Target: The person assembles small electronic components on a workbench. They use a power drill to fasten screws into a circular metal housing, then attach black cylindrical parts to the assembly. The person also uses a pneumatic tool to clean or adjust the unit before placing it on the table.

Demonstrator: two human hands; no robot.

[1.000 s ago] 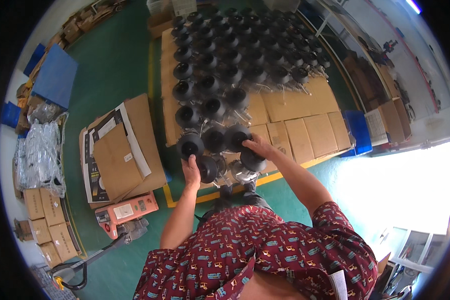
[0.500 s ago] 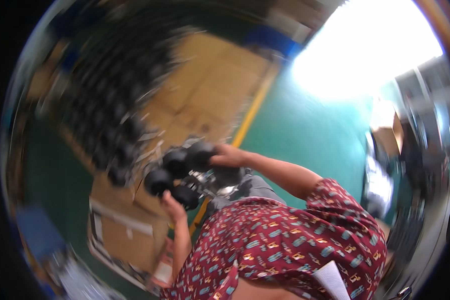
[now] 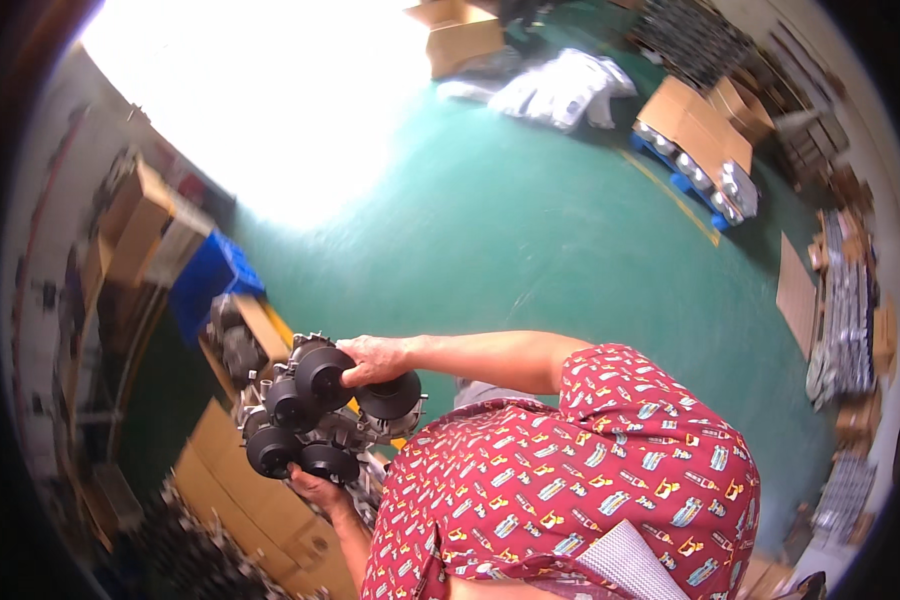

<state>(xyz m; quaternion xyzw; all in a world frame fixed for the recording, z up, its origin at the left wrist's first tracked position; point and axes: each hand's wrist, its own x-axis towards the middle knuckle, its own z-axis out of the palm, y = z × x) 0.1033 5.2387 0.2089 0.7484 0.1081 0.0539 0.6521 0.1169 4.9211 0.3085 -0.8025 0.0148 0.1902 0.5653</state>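
Observation:
In front of my body I carry a cluster of several silvery metal parts (image 3: 338,430) with black, round, cup-like ends; their exact kind cannot be made out. My right hand (image 3: 378,358) grips the upper side of the cluster, its fingers wrapped over a large black round end (image 3: 324,377). From below, my left hand (image 3: 315,487) holds the lower side, with its fingertips against another black round end (image 3: 330,463). Parts of both hands' fingers are hidden behind the black ends.
Flat cardboard (image 3: 232,480) lies below left, beside rows of dark parts (image 3: 175,555). A blue bin (image 3: 215,275) and a carton stand at left. White bags (image 3: 560,90) lie across the green floor (image 3: 530,240), near a blue pallet (image 3: 682,185) with wrapped goods.
My view and body have swung to the right, so the cardboard and rows of dark parts now show at lower left. Both hands keep hold of the cluster.

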